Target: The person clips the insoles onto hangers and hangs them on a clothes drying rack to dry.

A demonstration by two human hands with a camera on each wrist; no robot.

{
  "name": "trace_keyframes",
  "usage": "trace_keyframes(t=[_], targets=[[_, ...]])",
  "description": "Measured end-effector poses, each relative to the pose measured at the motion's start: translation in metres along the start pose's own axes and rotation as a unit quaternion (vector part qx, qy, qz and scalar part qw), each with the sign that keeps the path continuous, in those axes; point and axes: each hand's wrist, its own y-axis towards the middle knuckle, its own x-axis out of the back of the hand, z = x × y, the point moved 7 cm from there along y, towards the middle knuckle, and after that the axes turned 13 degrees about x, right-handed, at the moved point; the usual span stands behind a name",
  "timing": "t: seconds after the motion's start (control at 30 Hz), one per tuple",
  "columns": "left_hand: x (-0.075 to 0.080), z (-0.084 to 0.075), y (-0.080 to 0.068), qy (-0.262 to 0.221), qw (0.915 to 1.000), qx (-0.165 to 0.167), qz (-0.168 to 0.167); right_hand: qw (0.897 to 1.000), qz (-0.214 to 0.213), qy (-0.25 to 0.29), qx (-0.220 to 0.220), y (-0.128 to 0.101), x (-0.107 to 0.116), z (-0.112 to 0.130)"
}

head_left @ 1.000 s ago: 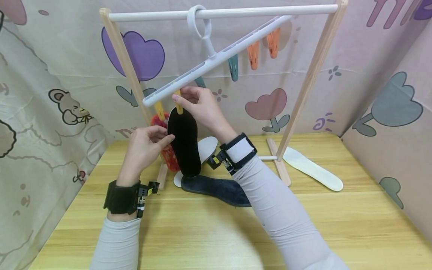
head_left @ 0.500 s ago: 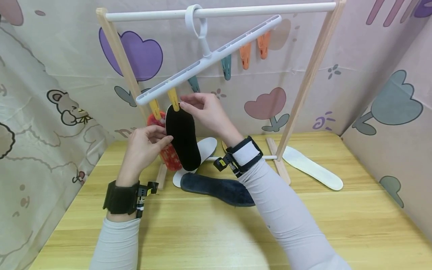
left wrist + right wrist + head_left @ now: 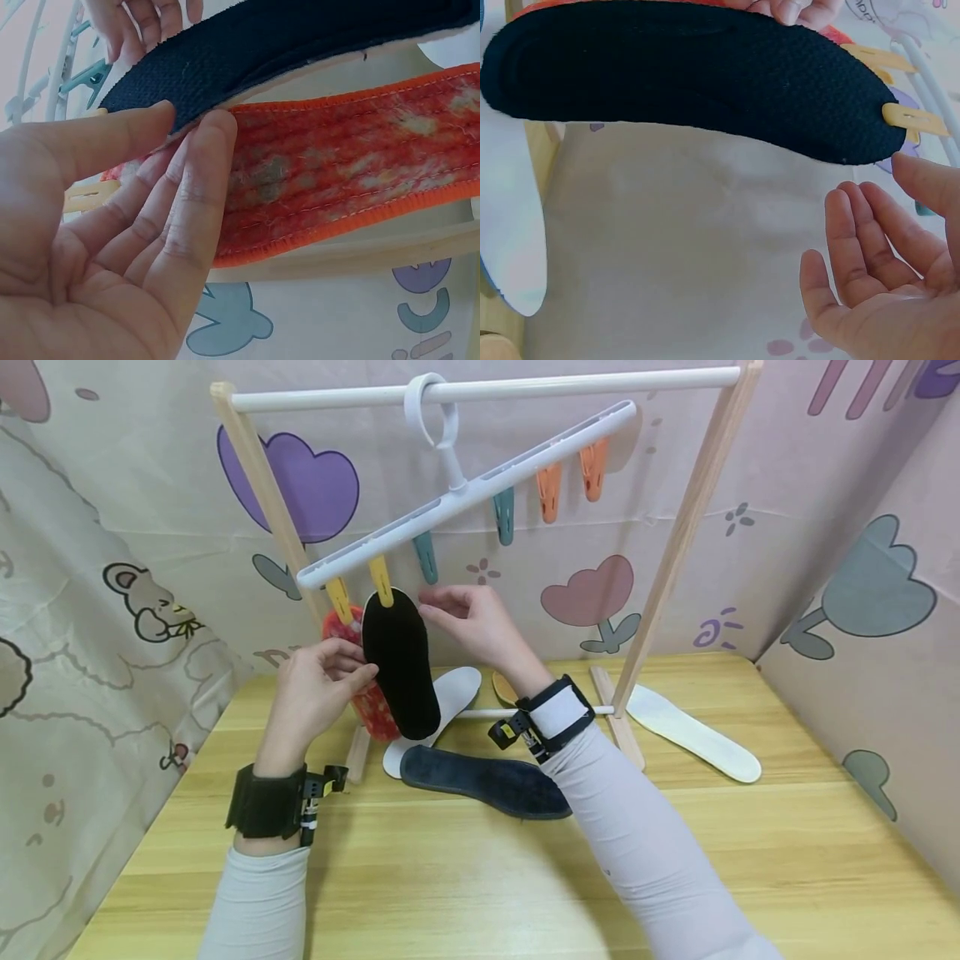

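Insoles look to be going up on the white hanger, judging by the head view. The black insole hangs from a yellow clip, with the red insole partly behind it on another. The left hand is at the black one's edge, while the right hand stands just beside its clipped end, grasping nothing. Clipping this piece seems done or nearly so; the next move calls for the left fingers to let go gently, as the hanger (tilted, left end low) may swing. Teal clips and orange clips higher up bear no insoles. On the wood-grain table lie a dark blue insole, a white insole and, further right, a cream insole, all near the rack; cartoon-printed cloth backs the scene.

The left wrist view shows the left thumb and fingertips pinching the black insole's edge, the red insole alongside.

From the right wrist, the right hand's fingers appear loosely spread; whether its thumb touches the black insole, I cannot tell.
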Motion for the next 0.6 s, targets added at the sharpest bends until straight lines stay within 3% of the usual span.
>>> trace_keyframes(t=[0.17, 0.33, 0.6], targets=[[0.003, 0.0, -0.001, -0.017, 0.9998, 0.004, -0.009, 1.0, 0.002, -0.01, -0.007, -0.005, 0.002, -0.007], [0.003, -0.003, -0.003, 0.003, 0.9997, -0.005, -0.022, 1.0, 0.006, -0.014, -0.018, -0.012, 0.003, -0.015], [-0.002, -0.009, -0.005, 0.021, 0.9993, -0.024, -0.017, 1.0, 0.011, -0.013, -0.021, -0.021, 0.005, -0.027]])
